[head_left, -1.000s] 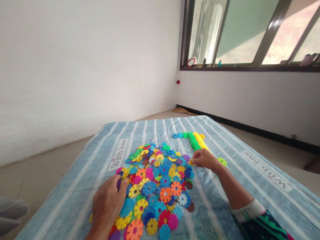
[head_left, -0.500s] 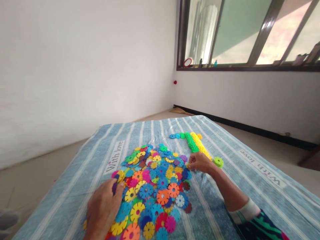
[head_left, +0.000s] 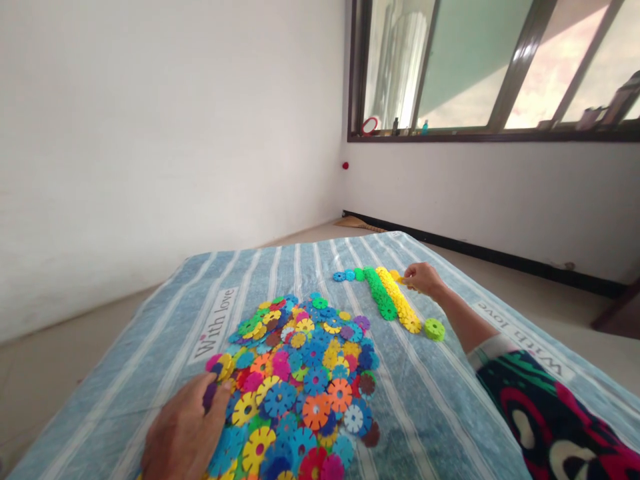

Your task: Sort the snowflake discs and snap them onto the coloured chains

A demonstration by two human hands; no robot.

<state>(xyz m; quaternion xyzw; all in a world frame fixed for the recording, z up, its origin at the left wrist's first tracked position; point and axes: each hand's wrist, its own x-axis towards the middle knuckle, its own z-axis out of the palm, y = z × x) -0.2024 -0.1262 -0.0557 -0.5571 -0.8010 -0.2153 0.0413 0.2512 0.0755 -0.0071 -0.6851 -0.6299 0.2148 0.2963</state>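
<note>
A big heap of colourful slotted plastic discs (head_left: pixel 315 353) lies on a striped blue-and-white cloth (head_left: pixel 430 413). At the heap's near left edge rests my left hand (head_left: pixel 187 423), its thumb and fingers closed about a dark purple disc (head_left: pixel 210 396). My right hand (head_left: pixel 423 279) pinches a yellow-orange disc (head_left: pixel 403 281) at the far right, beside the top of a row of overlapping yellow discs (head_left: pixel 399 300). A green row (head_left: pixel 381 295) runs alongside it. An orange disc (head_left: pixel 395 274) sits right by my right fingertips.
Left of the green row's far end lie a blue disc (head_left: pixel 339 277), a lighter blue disc (head_left: pixel 350 275) and a green disc (head_left: pixel 359 274). A lime-green stack of discs (head_left: pixel 435 329) stands right of the yellow row. Behind are a white wall (head_left: pixel 170 133) and a window (head_left: pixel 465 67).
My right hand has moved from the heap's right edge up and right to the yellow row's far end, carrying the yellow-orange disc. My left hand stays by the heap; the view has shifted slightly.
</note>
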